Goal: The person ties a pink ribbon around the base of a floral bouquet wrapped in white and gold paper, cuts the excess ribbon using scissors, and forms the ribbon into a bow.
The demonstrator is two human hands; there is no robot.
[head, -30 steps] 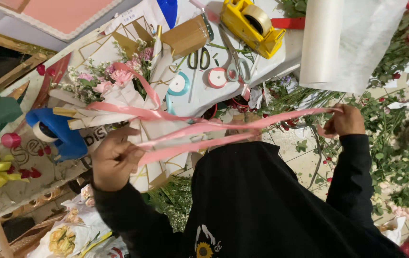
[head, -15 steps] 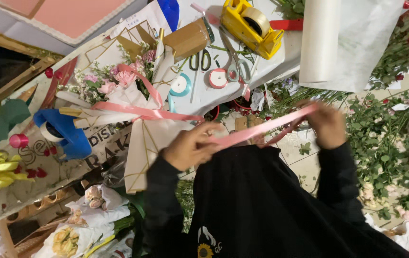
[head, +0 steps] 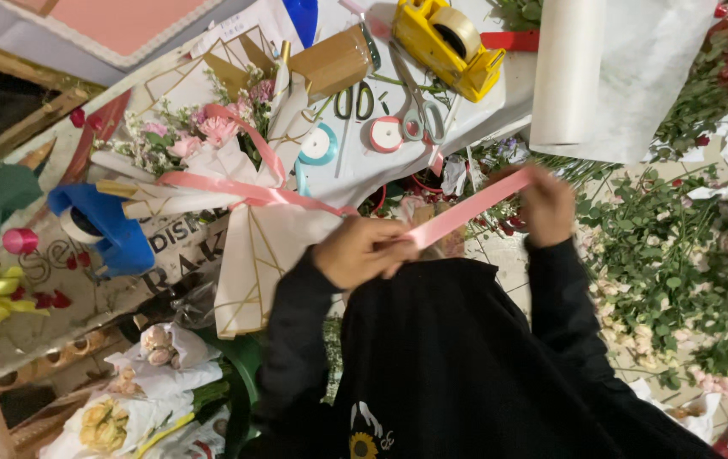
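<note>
Both hands now sit close together in front of a black-sleeved florist: the left hand has come in from the side, and the span of pink ribbon between it and the right hand is far shorter than a second ago. Left fingers are pinched shut on the ribbon; right fingers are curled around its far end. The ribbon runs back to the wrapped bouquet lying on the cluttered worktop, so the tie looks to be tightening. The fingertips' exact hold is hidden, and the bouquet's stems are out of sight beneath the paper.
</note>
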